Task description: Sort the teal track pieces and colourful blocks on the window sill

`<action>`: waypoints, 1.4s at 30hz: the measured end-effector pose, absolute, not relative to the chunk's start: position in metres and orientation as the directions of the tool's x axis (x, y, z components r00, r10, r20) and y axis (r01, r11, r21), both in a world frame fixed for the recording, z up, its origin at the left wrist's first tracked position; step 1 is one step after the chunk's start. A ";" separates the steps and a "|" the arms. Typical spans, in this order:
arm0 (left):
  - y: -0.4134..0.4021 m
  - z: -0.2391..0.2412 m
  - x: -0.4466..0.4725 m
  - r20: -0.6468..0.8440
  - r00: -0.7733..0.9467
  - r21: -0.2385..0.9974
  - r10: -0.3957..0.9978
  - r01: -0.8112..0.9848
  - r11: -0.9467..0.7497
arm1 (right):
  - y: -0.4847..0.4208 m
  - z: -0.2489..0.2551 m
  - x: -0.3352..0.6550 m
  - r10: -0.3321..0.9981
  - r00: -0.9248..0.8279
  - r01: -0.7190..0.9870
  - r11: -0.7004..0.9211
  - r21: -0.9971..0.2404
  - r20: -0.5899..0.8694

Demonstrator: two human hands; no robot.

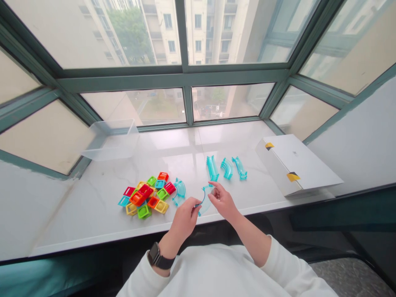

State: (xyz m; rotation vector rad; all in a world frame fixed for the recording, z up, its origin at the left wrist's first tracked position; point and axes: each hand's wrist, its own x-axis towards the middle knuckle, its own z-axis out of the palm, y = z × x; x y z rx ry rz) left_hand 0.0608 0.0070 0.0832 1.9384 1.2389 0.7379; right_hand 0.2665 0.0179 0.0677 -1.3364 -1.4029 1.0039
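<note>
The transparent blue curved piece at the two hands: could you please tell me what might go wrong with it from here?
1. The curved piece, pinched by the left hand, appears near the front edge of the white ledge; if it slips, it might fall off.

2. The left hand also appears close to another blue curved piece beside the heap of colourful blocks, so a leftward move might knock it.

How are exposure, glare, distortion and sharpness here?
Head view: the buildings outside look washed out; head view: soft reflections lie on the white sill; head view: window frame bars splay toward the corners, suggesting a wide lens; head view: the coloured blocks read clearly, the translucent curved piece in the left hand faintly.
</note>
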 end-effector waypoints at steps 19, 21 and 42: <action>0.000 0.094 0.065 0.068 0.463 0.765 0.884 0.544 -0.344 | 0.019 0.079 0.273 0.992 0.035 0.433 0.094 -0.896 0.121; 0.000 0.094 0.066 0.046 0.460 0.767 0.887 0.553 -0.326 | 0.019 0.078 0.273 0.990 0.040 0.463 0.100 -0.881 0.133; 0.009 0.084 0.075 -0.231 0.303 0.952 0.925 0.268 0.150 | 0.011 0.074 0.284 0.964 -0.082 0.399 0.264 -0.878 0.252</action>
